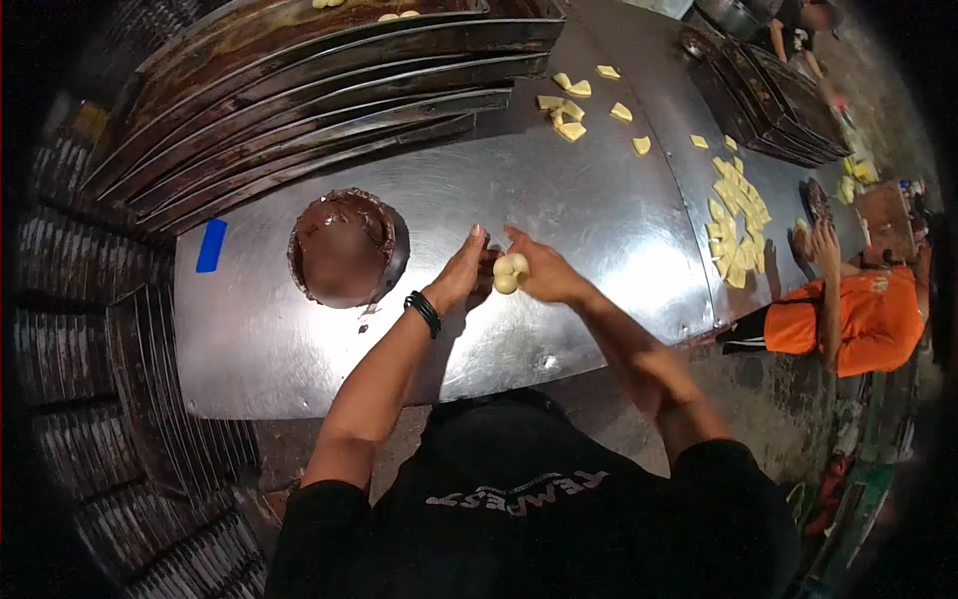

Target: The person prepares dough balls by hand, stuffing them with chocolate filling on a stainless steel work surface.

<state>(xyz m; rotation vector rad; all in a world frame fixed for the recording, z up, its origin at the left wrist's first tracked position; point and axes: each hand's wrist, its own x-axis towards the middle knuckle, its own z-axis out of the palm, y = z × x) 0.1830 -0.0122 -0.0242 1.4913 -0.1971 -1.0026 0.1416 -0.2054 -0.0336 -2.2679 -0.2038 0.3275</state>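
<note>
Over the steel table, my right hand (551, 276) holds a small cluster of pale yellow dough balls (507, 283) against its fingers, with its thumb stretched toward the left. My left hand (463, 271) faces it across a small gap, thumb raised and fingers apart, their lower part in shadow. Nothing shows in the left hand. To its left stands a round bowl (295, 262) with a crusted rim, holding dark brown chocolate-like filling (344, 216). A blue flat scraper (212, 246) lies further left on the table.
Stacked dark baking trays (329, 85) line the table's back left; more trays (763, 95) stand back right. Cut yellow dough pieces (571, 130) lie beyond my hands, and a larger pile (736, 225) sits right, near a person in orange (873, 319). Racked trays (180, 399) stand left.
</note>
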